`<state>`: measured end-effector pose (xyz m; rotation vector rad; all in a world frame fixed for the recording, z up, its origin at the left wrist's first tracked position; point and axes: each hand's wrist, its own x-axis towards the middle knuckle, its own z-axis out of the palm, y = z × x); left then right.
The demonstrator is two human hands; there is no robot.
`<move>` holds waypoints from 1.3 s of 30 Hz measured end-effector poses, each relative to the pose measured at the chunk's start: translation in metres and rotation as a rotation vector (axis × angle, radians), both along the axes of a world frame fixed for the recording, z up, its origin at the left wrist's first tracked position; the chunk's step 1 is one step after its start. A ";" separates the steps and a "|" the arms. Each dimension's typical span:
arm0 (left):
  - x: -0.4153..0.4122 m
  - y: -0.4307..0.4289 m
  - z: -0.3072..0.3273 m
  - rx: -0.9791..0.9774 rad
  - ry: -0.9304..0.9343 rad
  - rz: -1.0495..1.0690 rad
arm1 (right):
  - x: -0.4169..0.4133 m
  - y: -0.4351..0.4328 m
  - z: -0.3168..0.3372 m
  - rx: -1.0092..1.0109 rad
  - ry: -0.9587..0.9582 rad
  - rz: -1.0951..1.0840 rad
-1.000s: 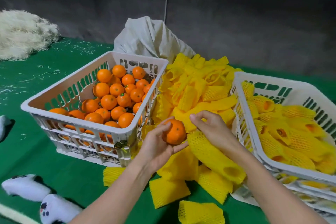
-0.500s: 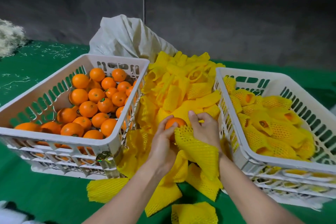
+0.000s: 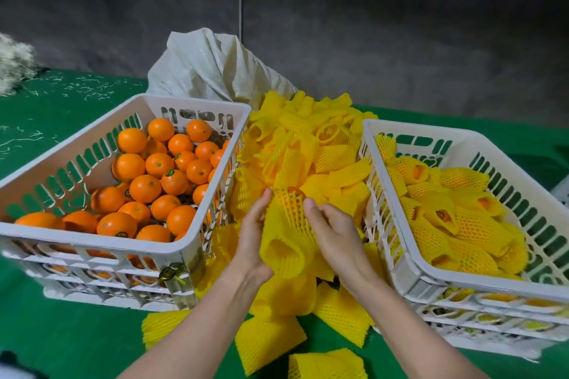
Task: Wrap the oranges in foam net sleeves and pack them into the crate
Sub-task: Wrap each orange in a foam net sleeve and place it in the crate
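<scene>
My left hand (image 3: 251,234) and my right hand (image 3: 334,231) hold a yellow foam net sleeve (image 3: 284,237) between them, above the pile of loose sleeves (image 3: 311,151). An orange (image 3: 292,197) sits inside the sleeve's far end, showing through the mesh. The sleeve's near end hangs open toward me. On the left a white crate (image 3: 92,244) holds several bare oranges (image 3: 154,184). On the right a second white crate (image 3: 431,275) holds several oranges wrapped in yellow sleeves (image 3: 455,218).
Both crates stand on stacked crates on a green surface (image 3: 61,335). A grey-white sack (image 3: 212,68) lies behind the sleeve pile. Loose sleeves (image 3: 268,341) lie on the green surface near my forearms. White shredded fibre (image 3: 15,61) is heaped at the far left.
The sleeve has been drawn over the orange, which was bare in my left hand a second ago. Both hands now hold the sleeve's sides. The camera view shifted right and closer.
</scene>
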<state>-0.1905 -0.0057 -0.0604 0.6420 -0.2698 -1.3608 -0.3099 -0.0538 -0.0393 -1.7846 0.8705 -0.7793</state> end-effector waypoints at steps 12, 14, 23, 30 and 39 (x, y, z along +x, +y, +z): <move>-0.006 -0.003 0.016 0.123 -0.178 0.062 | 0.023 -0.017 0.010 0.082 -0.212 -0.138; -0.006 -0.006 0.019 0.174 -0.339 0.203 | 0.026 -0.017 0.010 0.097 -0.225 -0.130; 0.004 -0.015 0.024 0.125 -1.158 0.748 | 0.042 -0.011 0.001 0.535 -0.164 -0.163; 0.013 -0.017 0.021 0.253 -0.564 0.378 | 0.037 -0.010 -0.003 0.862 -0.441 0.003; 0.012 -0.011 0.019 -0.049 -0.799 0.313 | 0.026 -0.007 -0.001 0.885 -0.551 0.080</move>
